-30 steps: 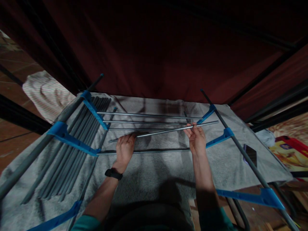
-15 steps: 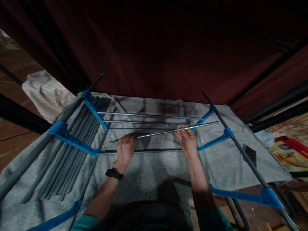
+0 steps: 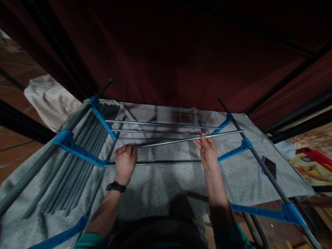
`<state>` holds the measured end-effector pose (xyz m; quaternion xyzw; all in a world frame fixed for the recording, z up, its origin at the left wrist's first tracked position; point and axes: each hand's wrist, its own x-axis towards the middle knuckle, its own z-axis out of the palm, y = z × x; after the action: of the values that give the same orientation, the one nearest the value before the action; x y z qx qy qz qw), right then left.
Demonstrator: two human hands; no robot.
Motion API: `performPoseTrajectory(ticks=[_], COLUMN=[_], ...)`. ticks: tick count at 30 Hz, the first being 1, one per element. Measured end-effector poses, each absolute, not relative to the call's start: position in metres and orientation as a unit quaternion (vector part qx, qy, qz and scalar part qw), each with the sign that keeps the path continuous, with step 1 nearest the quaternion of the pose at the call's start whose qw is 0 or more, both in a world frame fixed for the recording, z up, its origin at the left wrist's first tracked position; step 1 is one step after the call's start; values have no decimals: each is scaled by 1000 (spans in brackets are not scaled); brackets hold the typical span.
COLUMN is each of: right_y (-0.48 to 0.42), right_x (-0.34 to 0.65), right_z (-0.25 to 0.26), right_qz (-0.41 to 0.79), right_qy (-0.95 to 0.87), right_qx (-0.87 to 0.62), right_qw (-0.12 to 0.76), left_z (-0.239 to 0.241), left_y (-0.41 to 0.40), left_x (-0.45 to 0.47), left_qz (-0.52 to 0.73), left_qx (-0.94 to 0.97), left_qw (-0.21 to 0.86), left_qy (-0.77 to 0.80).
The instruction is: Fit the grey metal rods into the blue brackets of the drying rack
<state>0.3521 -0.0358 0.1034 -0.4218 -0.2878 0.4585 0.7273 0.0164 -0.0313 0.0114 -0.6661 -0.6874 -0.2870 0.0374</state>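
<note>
Both hands hold one thin grey metal rod (image 3: 171,141) above a grey towel (image 3: 160,183). My left hand (image 3: 125,162), with a black watch on its wrist, is closed round the rod's left end. My right hand (image 3: 209,151) pinches the rod nearer its right end. The rod slants up to the right, its tip reaching past a blue plastic bracket (image 3: 232,152). It hangs within a rack frame where several rods (image 3: 155,123) lie fitted between the left blue bracket (image 3: 102,118) and the right blue bracket (image 3: 223,123).
A bundle of loose grey rods (image 3: 75,162) lies on the towel at the left. Dark frame poles (image 3: 261,166) run along both sides. A dark phone (image 3: 270,166) rests on the towel at the right. Dark red cloth hangs behind. Striped fabric (image 3: 49,100) lies at far left.
The held rod has slid to the right, its tip now past the right bracket. My left hand moved left to the rod's end; my right hand shifted slightly right.
</note>
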Motion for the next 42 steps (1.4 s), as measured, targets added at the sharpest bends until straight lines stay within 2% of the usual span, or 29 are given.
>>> performPoseTrajectory(ticks=[8, 13, 22, 28, 32, 42], right_y=[-36, -36, -35, -35, -35, -35], right_x=[351, 350, 342, 336, 332, 326], right_z=[106, 107, 104, 101, 99, 96], right_qz=[454, 453, 467, 470, 478, 486], right_qy=[-283, -281, -279, -285, -285, -280], right_qx=[-423, -425, -429, -429, -429, -427], right_qw=[731, 731, 722, 717, 711, 710], left_z=[9, 5, -1, 1, 8, 16], left_y=[-24, -16, -11, -8, -7, -4], left_x=[3, -6, -7, -4, -6, -12], left_qz=[-395, -431, -470, -609, -684, -675], left_qx=[-557, -504, -438, -268, -144, -53], left_qw=[-53, -149, -243, -380, -435, -474], left_qy=[-729, -733, -727, -643, -567, -563])
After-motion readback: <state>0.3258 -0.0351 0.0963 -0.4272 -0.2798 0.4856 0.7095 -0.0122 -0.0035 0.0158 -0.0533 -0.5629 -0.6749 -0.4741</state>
